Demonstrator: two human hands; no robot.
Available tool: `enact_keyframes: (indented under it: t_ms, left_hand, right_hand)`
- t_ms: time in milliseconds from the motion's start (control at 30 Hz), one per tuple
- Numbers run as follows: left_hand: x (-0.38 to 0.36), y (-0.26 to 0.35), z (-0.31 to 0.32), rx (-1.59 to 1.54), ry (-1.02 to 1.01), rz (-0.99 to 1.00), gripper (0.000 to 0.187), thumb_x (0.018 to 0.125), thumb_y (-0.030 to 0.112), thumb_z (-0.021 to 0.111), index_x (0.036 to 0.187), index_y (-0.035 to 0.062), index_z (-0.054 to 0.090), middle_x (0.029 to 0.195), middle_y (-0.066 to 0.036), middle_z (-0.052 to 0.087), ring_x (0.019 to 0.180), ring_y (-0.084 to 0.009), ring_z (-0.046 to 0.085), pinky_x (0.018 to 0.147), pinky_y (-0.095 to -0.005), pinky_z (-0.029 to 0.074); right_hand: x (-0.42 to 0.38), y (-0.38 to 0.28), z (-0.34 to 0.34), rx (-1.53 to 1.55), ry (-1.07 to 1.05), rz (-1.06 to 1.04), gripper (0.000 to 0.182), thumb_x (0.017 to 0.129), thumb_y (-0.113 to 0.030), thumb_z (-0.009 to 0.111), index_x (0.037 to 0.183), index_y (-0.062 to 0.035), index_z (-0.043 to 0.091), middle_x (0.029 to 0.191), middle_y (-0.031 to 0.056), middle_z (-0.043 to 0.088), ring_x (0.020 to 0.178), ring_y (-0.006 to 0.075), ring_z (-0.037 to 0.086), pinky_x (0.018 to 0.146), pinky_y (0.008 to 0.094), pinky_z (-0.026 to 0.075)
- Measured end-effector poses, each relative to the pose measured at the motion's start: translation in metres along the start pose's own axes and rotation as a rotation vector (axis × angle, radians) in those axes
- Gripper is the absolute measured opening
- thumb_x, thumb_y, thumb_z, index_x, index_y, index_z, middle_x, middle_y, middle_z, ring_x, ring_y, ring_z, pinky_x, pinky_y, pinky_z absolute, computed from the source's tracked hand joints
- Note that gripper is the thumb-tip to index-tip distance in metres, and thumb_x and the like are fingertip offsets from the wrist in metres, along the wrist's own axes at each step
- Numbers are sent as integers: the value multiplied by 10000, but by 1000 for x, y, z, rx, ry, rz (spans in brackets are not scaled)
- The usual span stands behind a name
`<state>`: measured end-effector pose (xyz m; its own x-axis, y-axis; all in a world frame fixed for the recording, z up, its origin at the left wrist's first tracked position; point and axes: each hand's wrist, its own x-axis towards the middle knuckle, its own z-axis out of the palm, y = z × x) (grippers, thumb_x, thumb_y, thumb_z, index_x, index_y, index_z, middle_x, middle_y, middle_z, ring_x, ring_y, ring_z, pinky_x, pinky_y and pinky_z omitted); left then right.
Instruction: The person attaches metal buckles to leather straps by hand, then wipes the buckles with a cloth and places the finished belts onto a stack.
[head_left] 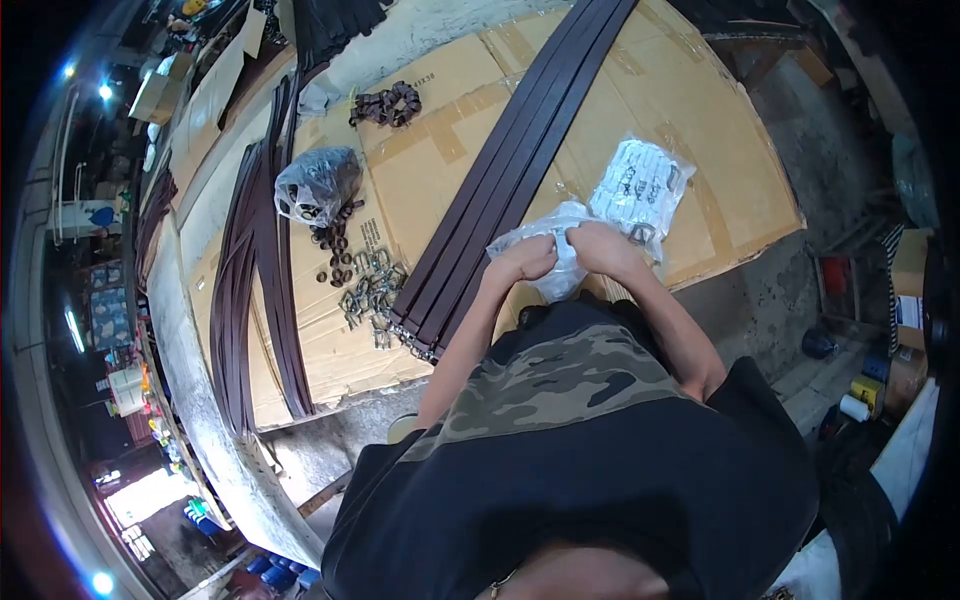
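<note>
A clear plastic bag (562, 284) is gripped between my two hands at the table's near edge. My left hand (532, 258) is closed in a fist on the bag's left side. Close beside it, my right hand (597, 249) is closed on the other side of the bag. What the bag holds is hard to make out. Just beyond my right hand lies a plastic packet (640, 190) with handwriting on it. To the left of my left arm, a row of dark brown leather straps (500, 180) runs across the table, with metal buckles at the near end.
Loose metal buckles (375, 290) and small brown loops (336, 240) lie left of the straps. Behind them are a plastic bag of loops (318, 185) and a bundle of loops (386, 105). More brown straps (262, 270) hang over the left side. Cardboard (720, 215) covers the table.
</note>
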<state>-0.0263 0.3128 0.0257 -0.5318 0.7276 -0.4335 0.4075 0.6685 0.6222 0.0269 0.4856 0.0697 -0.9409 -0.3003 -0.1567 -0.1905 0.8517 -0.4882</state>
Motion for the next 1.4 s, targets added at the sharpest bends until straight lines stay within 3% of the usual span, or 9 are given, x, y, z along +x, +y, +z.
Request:
enact_keyframes:
  t_ms: [200,267,367,567,700,800,900,1100,1400]
  left_hand:
    - [11,13,16,201,-192,-72,305,745,119,542,1000,-40,596,1038,-269,601,955,-375,595,834,-414,473]
    - [-3,16,33,66,258,-89,413,737,139,587,1112,-26,533,1140,-266,550,1042,-356,558,874,-405,458]
    - [-6,16,48,249,85,-27,497,737,145,607,1188,-11,468,1171,-253,520,1088,-354,526,895,-403,448]
    - [-12,22,28,87,-95,34,456,716,138,645,1139,22,521,1175,-259,522,1095,-361,521,900,-399,445]
    - [-10,10,42,47,23,41,397,692,187,683,1051,43,592,1020,-243,602,975,-368,574,854,-399,470]
    - [-11,13,45,314,-173,68,322,701,174,655,992,38,630,920,-227,634,898,-355,613,806,-407,493]
    - [-9,15,39,267,-118,-2,200,659,93,631,829,-10,658,905,-194,656,867,-337,642,750,-407,519]
    - [-13,15,12,421,-173,-99,233,754,128,521,908,24,662,947,-180,660,849,-340,644,769,-414,513]
    - [-12,8,31,468,316,-99,256,807,150,518,1017,54,630,1099,-168,604,1001,-302,581,850,-435,427]
  right_hand:
    - [13,4,30,-42,-143,128,202,780,-126,507,865,-11,650,860,178,659,871,332,639,745,439,499]
    - [12,4,25,-92,-387,157,236,791,-153,491,891,-14,654,900,188,661,905,330,637,758,443,499]
    - [1,15,46,63,-278,166,324,711,-205,631,941,23,612,975,232,629,930,361,612,778,437,480]
    - [26,23,52,130,-560,172,494,611,-171,738,1046,6,587,1019,231,625,942,385,602,807,436,473]
    - [24,17,50,221,-363,131,600,544,-146,782,1093,-16,577,995,212,640,944,365,611,813,423,476]
    - [33,3,29,-2,-551,107,475,655,-115,710,1105,-41,576,1000,207,636,963,360,605,823,424,471]
    - [48,13,36,49,-326,153,379,748,-37,584,1126,-62,567,1022,208,624,977,362,595,831,428,465]
    - [33,28,39,48,-222,-295,336,751,4,524,1085,-15,553,1055,214,591,1011,359,565,850,431,439]
    - [17,23,29,-1,-260,-419,438,745,-43,519,1183,-40,521,1106,184,577,1077,353,526,936,425,391]
